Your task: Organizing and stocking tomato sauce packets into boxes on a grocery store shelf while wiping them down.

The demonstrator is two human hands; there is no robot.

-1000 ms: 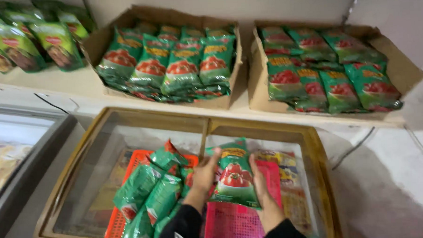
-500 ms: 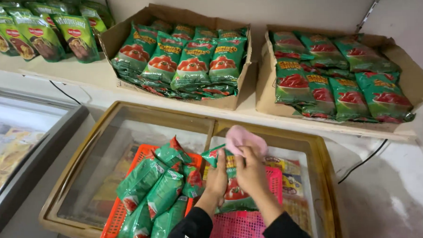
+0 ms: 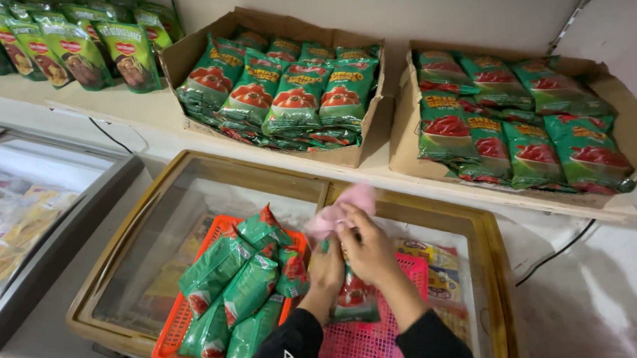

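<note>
Pink cloth (image 3: 341, 212) is gripped by the right hand (image 3: 367, 251) and pressed to the top of a green pouch (image 3: 354, 298), which is clasped upright by the left hand (image 3: 327, 270) over a pink basket (image 3: 370, 336). More pouches (image 3: 237, 288) are piled in an orange basket (image 3: 179, 325) just beside, on the freezer lid (image 3: 172, 226).

Green pouch (image 3: 354, 301) upright (red picture); pink cloth (image 3: 337, 212) atop.
</note>
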